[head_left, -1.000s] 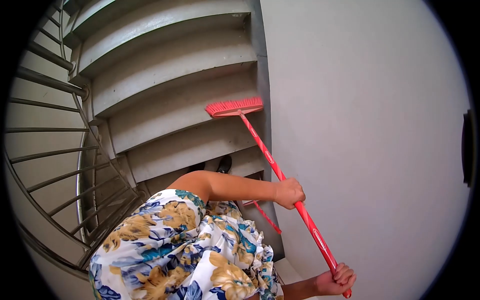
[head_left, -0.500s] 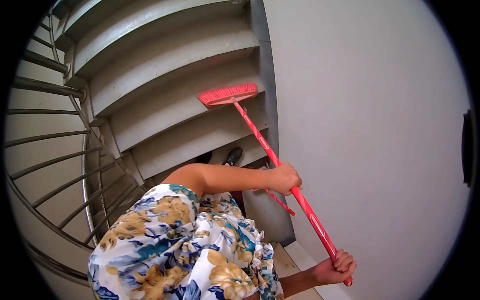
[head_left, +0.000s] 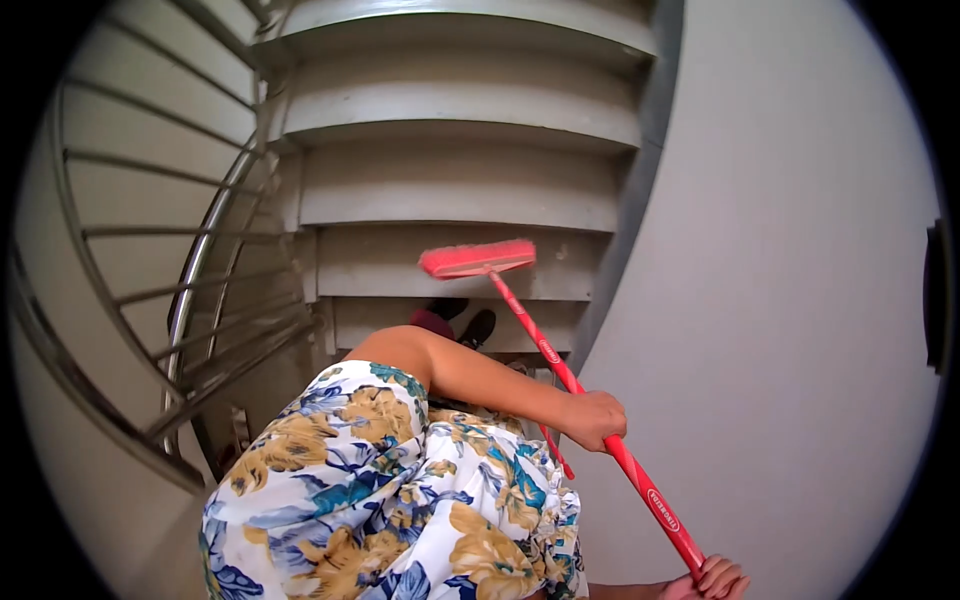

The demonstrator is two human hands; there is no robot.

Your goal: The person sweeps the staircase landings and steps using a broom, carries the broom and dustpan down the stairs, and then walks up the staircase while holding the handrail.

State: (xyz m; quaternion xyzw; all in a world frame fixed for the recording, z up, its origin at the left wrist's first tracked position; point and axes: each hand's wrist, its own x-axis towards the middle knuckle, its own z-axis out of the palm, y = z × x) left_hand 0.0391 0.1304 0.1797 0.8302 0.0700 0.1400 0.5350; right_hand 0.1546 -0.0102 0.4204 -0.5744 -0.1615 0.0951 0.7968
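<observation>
We found the red broom point(head_left: 560, 368) slanting across the stairway, its bristled head point(head_left: 478, 260) at a stair step point(head_left: 380, 265); contact with the surface could not be confirmed. We judged it light for its length, with a stiff pole and soft, yielding bristles; nothing about it seemed fragile. The glossy pole looked liable to slip in a damp palm, so we considered two spaced holds best, one mid-pole and one near the top end.

The left hand point(head_left: 597, 420) had its fingers clamped round the middle of the pole; the right hand point(head_left: 708, 580) had its fingers curled tightly round the upper end.

An oval label point(head_left: 663, 510) on the pole appeared to read "YINGWEIDA", some letters uncertain. A smaller label point(head_left: 549, 351) nearer the head was illegible.

Farther out, we noted a thin red rod point(head_left: 556, 453) beside the floral garment point(head_left: 370, 480), a dark shoe point(head_left: 478, 329), and a plain wall point(head_left: 790, 280).
</observation>
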